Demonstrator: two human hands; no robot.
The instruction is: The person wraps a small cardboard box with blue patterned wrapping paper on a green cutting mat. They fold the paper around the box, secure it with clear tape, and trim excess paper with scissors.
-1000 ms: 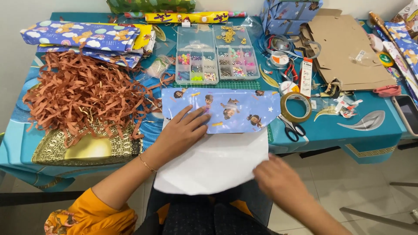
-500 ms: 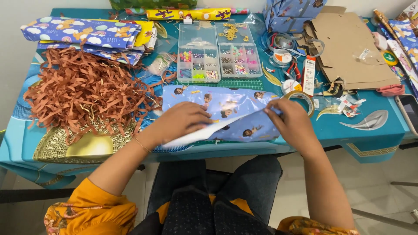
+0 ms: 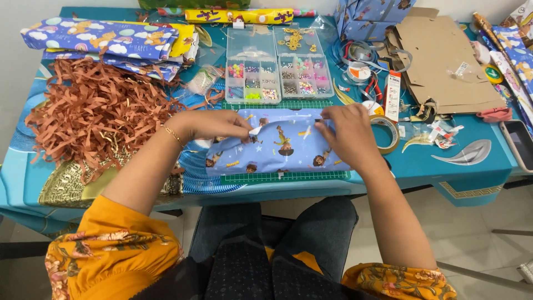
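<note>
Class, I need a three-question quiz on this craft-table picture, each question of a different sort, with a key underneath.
1. True or false: both hands press on the blue printed wrapping paper folded over on the green cutting mat.
2. What lies directly beyond the paper? A) clear plastic bead boxes B) a laptop C) a bowl
3. Name the heap beside the left hand.

Key:
1. True; the right hand holds the opposite end.
2. A, the clear plastic bead boxes.
3. Brown shredded paper strips.
</note>
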